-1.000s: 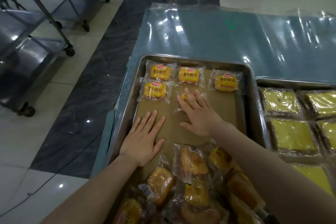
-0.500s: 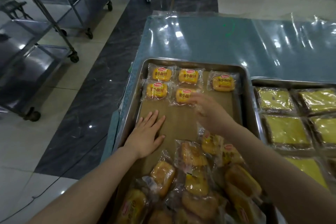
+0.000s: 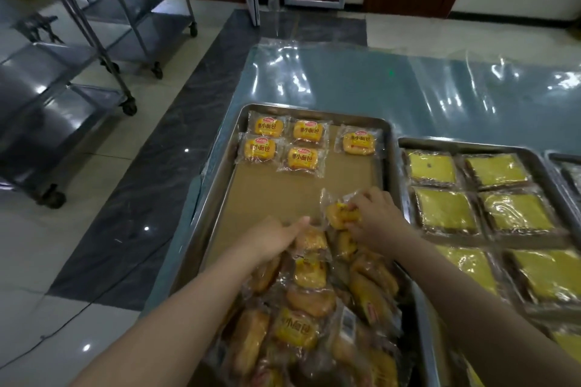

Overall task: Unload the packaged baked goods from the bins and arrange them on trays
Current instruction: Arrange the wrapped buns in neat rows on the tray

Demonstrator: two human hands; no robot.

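Observation:
A metal tray [image 3: 217, 185] lined with brown paper holds several small wrapped yellow buns [image 3: 303, 158] laid in rows at its far end. A loose pile of the same wrapped buns [image 3: 311, 302] fills the tray's near end. My right hand [image 3: 374, 217] grips one wrapped bun [image 3: 338, 214] at the top of the pile. My left hand [image 3: 276, 237] reaches into the pile's far left edge, fingers curled on a packet [image 3: 309, 240] there.
A second tray [image 3: 405, 148] of wrapped yellow cake squares lies to the right, with another tray edge [image 3: 562, 160] beyond it. The table [image 3: 345, 82] is covered in shiny plastic film. Wheeled steel racks [image 3: 94, 41] stand on the floor at left.
My right hand left the placed bun in the second row and came back to take a packet from the pile. My left hand lifted off the paper and moved right into the pile.

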